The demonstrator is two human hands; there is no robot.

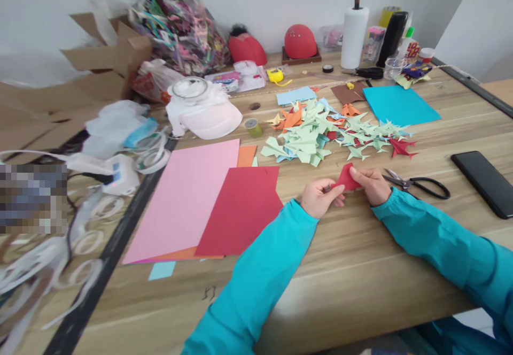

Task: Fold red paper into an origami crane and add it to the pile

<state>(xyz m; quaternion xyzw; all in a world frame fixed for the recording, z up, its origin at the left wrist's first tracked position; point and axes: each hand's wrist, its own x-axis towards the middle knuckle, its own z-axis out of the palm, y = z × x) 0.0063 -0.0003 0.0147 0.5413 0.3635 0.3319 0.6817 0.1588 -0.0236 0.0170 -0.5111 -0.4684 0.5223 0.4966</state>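
Note:
A small folded piece of red paper (347, 177) rests low over the wooden table (352, 269), pinched from both sides. My left hand (320, 197) grips its lower left edge with closed fingers. On the other side, my right hand (371, 184) presses its fingers on the right part of the piece. Both arms wear teal sleeves. Just beyond the hands lies a heap of folded paper shapes (332, 133), mostly pale green with some orange and red.
Black scissors (419, 183) lie right of my right hand, a black phone (484, 183) further right. Red (240, 210), pink (186, 194) and teal (401, 105) paper sheets lie flat. A paper towel roll (354, 37), tape rolls, bags and cardboard boxes crowd the back and left.

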